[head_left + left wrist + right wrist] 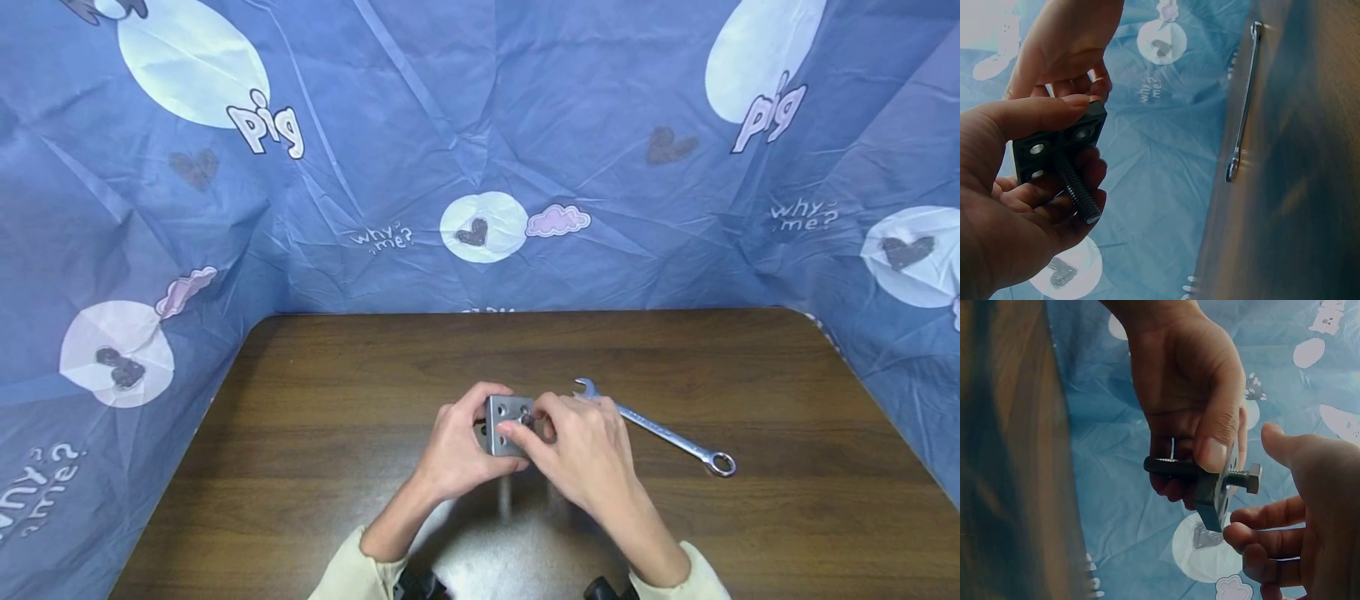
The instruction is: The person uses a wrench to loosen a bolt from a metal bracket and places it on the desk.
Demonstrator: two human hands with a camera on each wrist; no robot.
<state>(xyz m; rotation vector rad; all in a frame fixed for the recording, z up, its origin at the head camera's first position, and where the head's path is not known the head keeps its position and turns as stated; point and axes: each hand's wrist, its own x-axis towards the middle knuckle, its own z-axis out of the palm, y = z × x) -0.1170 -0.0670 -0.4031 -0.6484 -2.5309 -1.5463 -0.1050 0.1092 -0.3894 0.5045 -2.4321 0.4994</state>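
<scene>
My left hand (pixel 459 446) holds a square metal block (pixel 495 427) with several holes by its edges, thumb on one side and fingers on the other. A hex bolt passes through the block; its threaded shank (pixel 1079 194) sticks out on one side in the left wrist view. The bolt's hex head (pixel 1254 479) stands a little off the plate face in the right wrist view. Around that head my right hand (pixel 588 454) is spread, the thumb apart from it and the fingertips close to the block's lower edge; whether they touch the block, I cannot tell.
A combination wrench (pixel 663 431) lies slantwise on the brown wooden table (pixel 337 400), to the right of and beyond my right hand. Blue printed cloth (pixel 420 150) hangs along the table's back and sides.
</scene>
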